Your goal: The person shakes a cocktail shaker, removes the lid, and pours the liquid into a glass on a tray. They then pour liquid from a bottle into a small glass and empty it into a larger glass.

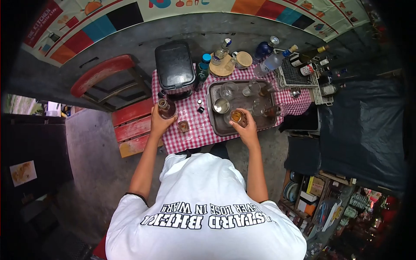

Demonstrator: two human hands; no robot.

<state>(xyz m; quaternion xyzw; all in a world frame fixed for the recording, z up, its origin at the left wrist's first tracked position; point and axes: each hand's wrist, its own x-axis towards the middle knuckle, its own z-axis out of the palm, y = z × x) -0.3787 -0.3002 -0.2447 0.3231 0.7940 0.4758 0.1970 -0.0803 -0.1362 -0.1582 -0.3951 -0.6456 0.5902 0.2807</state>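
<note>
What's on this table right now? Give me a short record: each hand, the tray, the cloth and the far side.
Left hand: holding a brown glass bottle
Right hand: holding a glass of amber liquid at the tray's near side; contact with tray unclear
Tray: holds several glasses
Tablecloth: red-and-white checked; small glass beside left hand
Far side: black lidded container, assorted bottles

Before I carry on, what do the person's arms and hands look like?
The left hand and right hand wear no gloves, and no watch shows. Both forearms are bare below the short sleeves of a white T-shirt with bold black-outlined lettering; the left sleeve has a dark edge.
</note>
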